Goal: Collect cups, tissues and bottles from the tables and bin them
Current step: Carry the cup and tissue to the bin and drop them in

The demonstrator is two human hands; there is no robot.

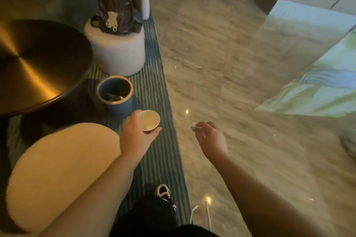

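Left to right: a round brushed-brass desk [38, 63] at nine o'clock; a small blue cylindrical bin with a tan rim [115, 90] on the striped green rug [154, 86], some refuse apparently inside. The left hand [134, 136] is closed around a white paper cup [149, 120], mouth up, just below the bin at its five o'clock. The right hand [211, 138], over the wooden floor [231, 63] at three o'clock, pinches a crumpled white tissue [196, 128]. Risks: the narrow bin mouth could deflect a tossed cup; the light tissue, well apart from the bin, could drift onto the floor.
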